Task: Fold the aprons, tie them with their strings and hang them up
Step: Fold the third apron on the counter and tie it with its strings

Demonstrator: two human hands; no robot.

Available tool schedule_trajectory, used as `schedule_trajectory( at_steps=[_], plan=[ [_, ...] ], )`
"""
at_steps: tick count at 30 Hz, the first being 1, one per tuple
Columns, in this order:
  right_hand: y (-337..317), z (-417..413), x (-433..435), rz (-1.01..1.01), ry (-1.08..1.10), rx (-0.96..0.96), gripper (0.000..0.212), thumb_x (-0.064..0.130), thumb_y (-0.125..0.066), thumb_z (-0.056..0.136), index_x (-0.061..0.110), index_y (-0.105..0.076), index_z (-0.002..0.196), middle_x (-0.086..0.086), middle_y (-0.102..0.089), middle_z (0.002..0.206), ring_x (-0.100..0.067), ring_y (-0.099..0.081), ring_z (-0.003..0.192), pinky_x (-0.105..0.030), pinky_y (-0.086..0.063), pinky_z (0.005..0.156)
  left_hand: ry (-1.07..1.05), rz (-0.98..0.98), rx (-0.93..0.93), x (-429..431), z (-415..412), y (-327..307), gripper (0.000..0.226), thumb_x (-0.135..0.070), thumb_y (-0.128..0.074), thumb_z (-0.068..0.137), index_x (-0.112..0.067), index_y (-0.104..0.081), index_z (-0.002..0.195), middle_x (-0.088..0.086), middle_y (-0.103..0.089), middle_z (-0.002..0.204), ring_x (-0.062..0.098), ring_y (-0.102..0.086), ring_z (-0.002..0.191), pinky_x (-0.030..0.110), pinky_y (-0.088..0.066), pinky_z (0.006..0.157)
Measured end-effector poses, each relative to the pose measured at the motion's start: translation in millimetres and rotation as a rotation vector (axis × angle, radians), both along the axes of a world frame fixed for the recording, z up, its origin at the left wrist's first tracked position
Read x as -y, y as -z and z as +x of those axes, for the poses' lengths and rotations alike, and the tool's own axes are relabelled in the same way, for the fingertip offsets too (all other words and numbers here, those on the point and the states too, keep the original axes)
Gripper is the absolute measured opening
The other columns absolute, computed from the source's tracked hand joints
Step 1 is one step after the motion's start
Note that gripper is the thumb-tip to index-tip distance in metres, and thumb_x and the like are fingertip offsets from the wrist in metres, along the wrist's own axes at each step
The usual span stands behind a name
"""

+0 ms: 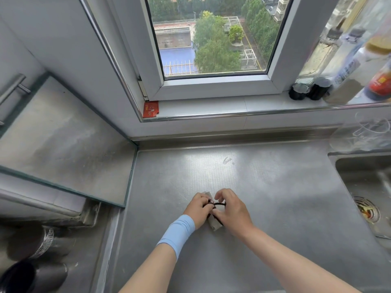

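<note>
Apron [214, 225], folded into a small pale bundle, lies on the steel tabletop [275, 197] at its near middle, well left of the sink [364, 182]. The left hand [197, 205] and right hand [231, 208] meet over it, curled fingers of each pinching its dark strings [219, 204].
</note>
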State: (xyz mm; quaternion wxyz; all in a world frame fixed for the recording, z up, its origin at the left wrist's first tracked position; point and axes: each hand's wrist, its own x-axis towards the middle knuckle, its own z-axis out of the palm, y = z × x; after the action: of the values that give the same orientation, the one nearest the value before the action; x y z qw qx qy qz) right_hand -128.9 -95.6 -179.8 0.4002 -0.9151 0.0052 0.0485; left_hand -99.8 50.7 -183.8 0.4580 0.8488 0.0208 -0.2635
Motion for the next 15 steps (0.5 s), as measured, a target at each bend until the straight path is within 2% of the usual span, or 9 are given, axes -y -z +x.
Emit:
schedule_trajectory(
  at_steps=[3,7,9,12,15],
  plan=[
    [4,-1,1,-0.056,0.016,0.122,0.022,0.032,-0.082,0.068,0.035,-0.064,0.081,0.018,-0.056,0.081,0.003,-0.049,0.074,-0.026,-0.038,0.076,-0.099,-0.109,-0.052,-3,-1,0,0.014,-0.012,-0.058,0.09,-0.003,-0.066,0.084,-0.001,-0.054,0.108,0.013,-0.055,0.083,0.031,-0.047,0.082],
    [7,3,6,-0.116,0.026,0.188,0.014,0.037,-0.084,0.068,0.037,-0.071,0.072,0.02,-0.058,0.077,-0.002,-0.053,0.075,-0.031,-0.032,0.083,-0.247,-0.284,-0.151,-5,-4,-8,0.017,-0.015,-0.064,0.089,-0.01,-0.069,0.073,-0.005,-0.062,0.102,0.011,-0.059,0.074,0.018,-0.047,0.064],
    [6,6,6,-0.133,-0.016,0.201,0.013,0.036,-0.084,0.068,0.035,-0.07,0.068,0.02,-0.057,0.073,-0.002,-0.051,0.07,-0.032,-0.033,0.081,-0.328,-0.285,-0.143,-5,-6,-8,0.018,-0.023,-0.067,0.088,-0.015,-0.073,0.073,-0.006,-0.067,0.088,0.008,-0.062,0.069,0.014,-0.047,0.061],
    [-1,13,6,-0.124,-0.096,0.124,0.012,0.036,-0.08,0.075,0.032,-0.07,0.07,0.018,-0.057,0.074,0.001,-0.049,0.067,-0.028,-0.033,0.086,-0.436,-0.212,-0.104,-5,-9,-5,0.024,-0.028,-0.07,0.084,-0.016,-0.075,0.064,0.0,-0.067,0.066,0.009,-0.06,0.058,0.018,-0.05,0.06],
    [-7,18,11,-0.17,-0.222,-0.085,0.01,0.037,-0.069,0.083,0.033,-0.064,0.075,0.012,-0.057,0.081,-0.004,-0.051,0.072,-0.026,-0.038,0.083,-0.562,-0.199,-0.112,-8,-11,1,0.025,-0.03,-0.071,0.082,-0.015,-0.075,0.062,0.003,-0.071,0.064,0.017,-0.067,0.063,0.03,-0.058,0.071]
  ],
)
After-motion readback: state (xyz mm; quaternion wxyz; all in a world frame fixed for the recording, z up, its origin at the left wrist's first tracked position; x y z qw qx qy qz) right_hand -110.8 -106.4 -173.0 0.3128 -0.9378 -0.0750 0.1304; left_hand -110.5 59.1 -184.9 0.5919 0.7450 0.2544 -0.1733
